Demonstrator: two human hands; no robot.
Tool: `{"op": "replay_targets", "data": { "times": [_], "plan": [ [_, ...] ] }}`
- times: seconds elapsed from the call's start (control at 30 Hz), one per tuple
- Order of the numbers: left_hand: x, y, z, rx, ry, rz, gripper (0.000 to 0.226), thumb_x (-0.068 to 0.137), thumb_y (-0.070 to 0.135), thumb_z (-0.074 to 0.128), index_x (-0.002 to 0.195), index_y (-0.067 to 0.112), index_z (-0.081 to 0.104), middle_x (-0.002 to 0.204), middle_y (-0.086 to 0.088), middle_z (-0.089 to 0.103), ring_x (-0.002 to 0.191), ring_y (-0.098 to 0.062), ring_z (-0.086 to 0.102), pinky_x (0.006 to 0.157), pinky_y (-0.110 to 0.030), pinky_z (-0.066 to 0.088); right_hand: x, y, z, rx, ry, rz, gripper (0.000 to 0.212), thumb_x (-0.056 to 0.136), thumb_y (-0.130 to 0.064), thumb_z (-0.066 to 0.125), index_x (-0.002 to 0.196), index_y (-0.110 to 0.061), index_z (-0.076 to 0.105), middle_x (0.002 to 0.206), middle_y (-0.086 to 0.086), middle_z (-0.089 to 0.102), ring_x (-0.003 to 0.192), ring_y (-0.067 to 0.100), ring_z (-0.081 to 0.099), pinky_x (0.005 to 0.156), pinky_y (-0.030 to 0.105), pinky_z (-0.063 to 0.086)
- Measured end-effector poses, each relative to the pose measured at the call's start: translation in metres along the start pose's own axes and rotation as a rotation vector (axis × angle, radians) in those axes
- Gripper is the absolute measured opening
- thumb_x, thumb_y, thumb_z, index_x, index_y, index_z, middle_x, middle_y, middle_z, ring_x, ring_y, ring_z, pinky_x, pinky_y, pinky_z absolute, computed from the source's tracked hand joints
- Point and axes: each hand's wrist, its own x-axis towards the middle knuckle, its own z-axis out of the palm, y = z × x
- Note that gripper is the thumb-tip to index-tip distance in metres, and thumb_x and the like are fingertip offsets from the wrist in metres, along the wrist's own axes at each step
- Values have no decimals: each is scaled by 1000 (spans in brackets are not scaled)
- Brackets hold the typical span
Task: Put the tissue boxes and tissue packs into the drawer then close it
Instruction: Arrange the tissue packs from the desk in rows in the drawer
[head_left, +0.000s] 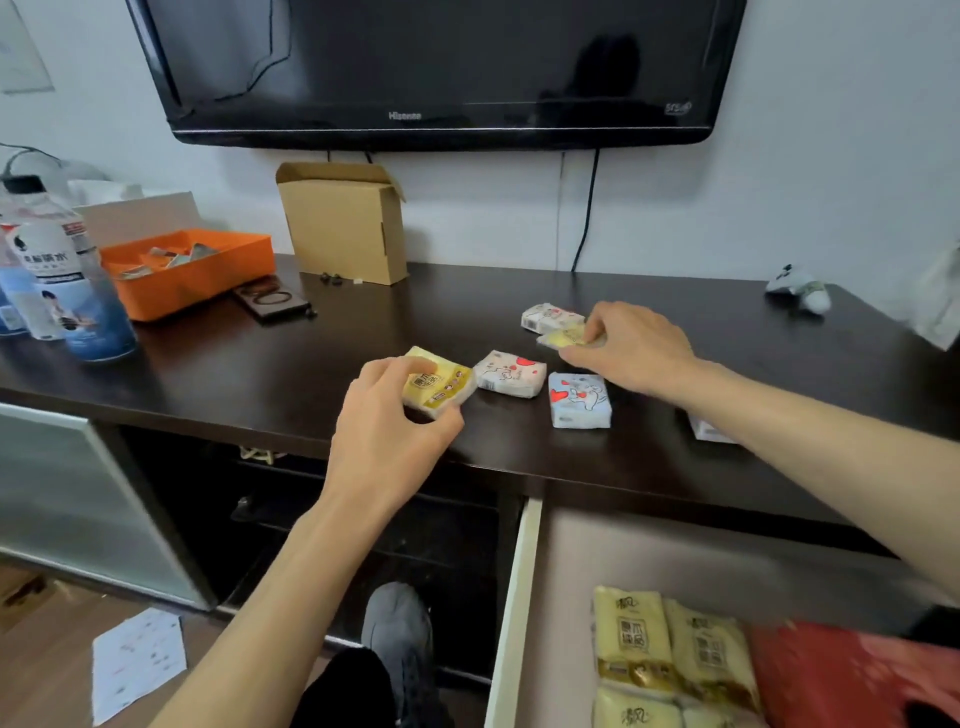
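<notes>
On the dark cabinet top (260, 374) lie several small tissue packs. My left hand (387, 426) is shut on a yellow pack (441, 384) near the front edge. My right hand (634, 348) pinches a second yellow pack (563, 338), partly hidden by its fingers. Between my hands lie a white pack with red hearts (511, 374) and a blue pack (579, 400). Another white pack (548, 316) sits behind. Part of a white box (706, 431) shows under my right forearm. The open drawer (517, 597) at lower right holds yellow tissue packs (675, 649) and a red package (841, 675).
An orange tray (192, 270), bottles (57, 270) and a dark case (270, 299) stand at the left. A cardboard box (345, 223) leans against the wall under a television (436, 67). A small toy (797, 288) lies far right. My shoe (397, 629) is on the floor below.
</notes>
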Motion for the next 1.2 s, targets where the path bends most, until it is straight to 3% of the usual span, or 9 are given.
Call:
{"op": "replay_targets", "data": {
  "times": [0.13,0.23,0.33,0.43,0.6,0.73,0.9,1.03,1.2],
  "plan": [
    [2,25,23,12,-108,67,41,75,43,63,115,32,62,125,13,52,111,-11,54,81,-26,43,-4,32,-15,153,-43,17,54,96,-58,51,62,-20,70,68,0,63,71,21,60,59,34,44],
    [5,39,40,27,-148,122,43,76,44,63,117,29,62,127,12,51,114,-11,52,81,-22,38,16,55,-21,202,78,103,35,97,-38,53,89,-17,80,102,7,74,99,28,65,81,40,53],
    [7,49,51,35,-155,191,45,74,50,58,114,31,61,125,14,51,111,-10,52,81,-21,38,28,71,-12,79,-58,209,39,94,-34,59,127,-16,68,133,13,63,122,35,55,86,38,47],
    [4,55,57,69,-192,242,43,76,49,60,115,33,59,127,15,48,111,-9,50,82,-23,40,33,78,-2,72,-140,227,49,90,-25,65,137,-18,60,139,12,60,123,34,56,83,35,43],
    [-7,77,46,-21,-224,291,42,81,40,67,121,28,60,130,11,49,119,-9,50,94,-28,46,20,76,-25,134,-8,207,67,86,-31,67,150,-21,48,147,18,47,130,41,49,94,41,44],
    [-42,98,22,-252,-474,359,38,80,37,70,116,35,59,120,14,59,114,-7,57,96,-30,48,-35,69,-56,235,-110,71,78,83,-43,55,158,-35,32,155,15,31,143,37,32,106,44,36],
    [-79,97,16,-347,-817,320,54,75,21,79,121,34,53,116,10,63,107,-13,64,91,-29,51,-126,62,-84,307,-77,-84,67,72,-54,46,137,-41,55,128,-1,47,121,15,45,94,32,35],
    [-94,92,25,-194,-922,323,61,70,27,81,118,44,46,105,16,61,96,-12,64,78,-36,56,-198,58,-87,345,-108,-123,56,73,-66,59,126,-47,56,116,-25,50,104,-4,54,80,23,42],
    [-98,88,39,-118,-1003,310,57,67,39,80,110,47,43,100,18,60,90,-3,62,70,-30,57,-250,54,-69,242,-230,-141,64,69,-83,61,124,-52,49,117,-27,48,98,-5,57,73,26,48]
  ]
}}
